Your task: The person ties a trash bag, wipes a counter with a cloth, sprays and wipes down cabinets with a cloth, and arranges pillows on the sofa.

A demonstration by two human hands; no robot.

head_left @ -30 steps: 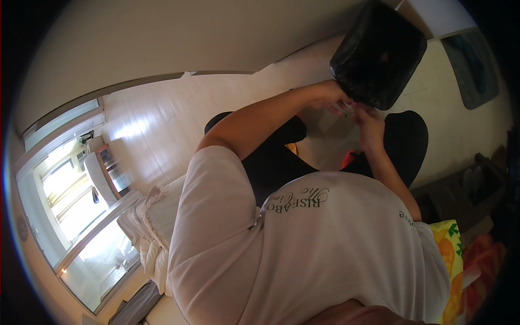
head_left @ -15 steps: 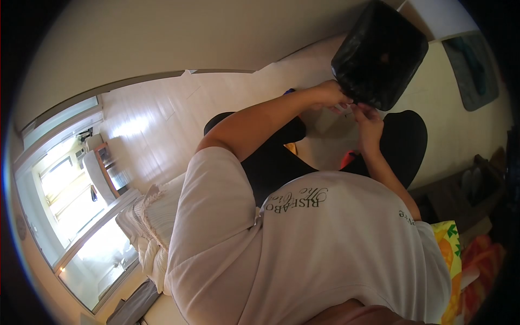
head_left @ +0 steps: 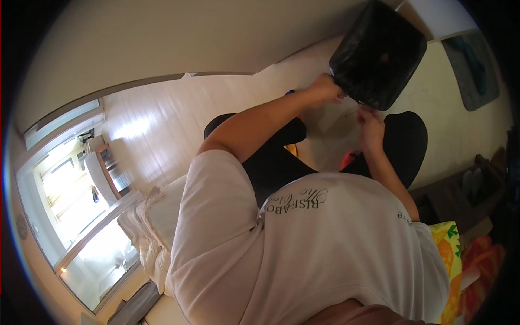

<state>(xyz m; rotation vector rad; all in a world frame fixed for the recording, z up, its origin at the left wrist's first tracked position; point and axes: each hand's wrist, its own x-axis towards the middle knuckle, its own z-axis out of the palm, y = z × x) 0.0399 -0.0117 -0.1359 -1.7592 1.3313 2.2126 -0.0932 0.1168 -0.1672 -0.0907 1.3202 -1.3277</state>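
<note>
A black, slightly shiny, box-shaped thing (head_left: 382,54) with rounded corners is in front of me at the upper right; I cannot tell exactly what it is. My left hand (head_left: 326,89) is closed on its lower left corner, with the fingers partly hidden. Just below the bottom edge, my right hand (head_left: 371,122) has its fingertips pinched together near a small pale bit. What sits between those fingertips is too small to make out. Both hands are above the gap between my knees, in black trousers (head_left: 271,165).
A pale wall (head_left: 179,38) runs along the left and top, above a light floor (head_left: 157,114). A grey mat (head_left: 471,70) lies at the far right. Low dark shelving (head_left: 460,187) and a yellow bag (head_left: 447,254) are to my right. Cream bedding (head_left: 146,233) is at left.
My hands have moved a little apart: the left slid up and left along the corner, the right shifted slightly right and down. The black thing has barely moved.
</note>
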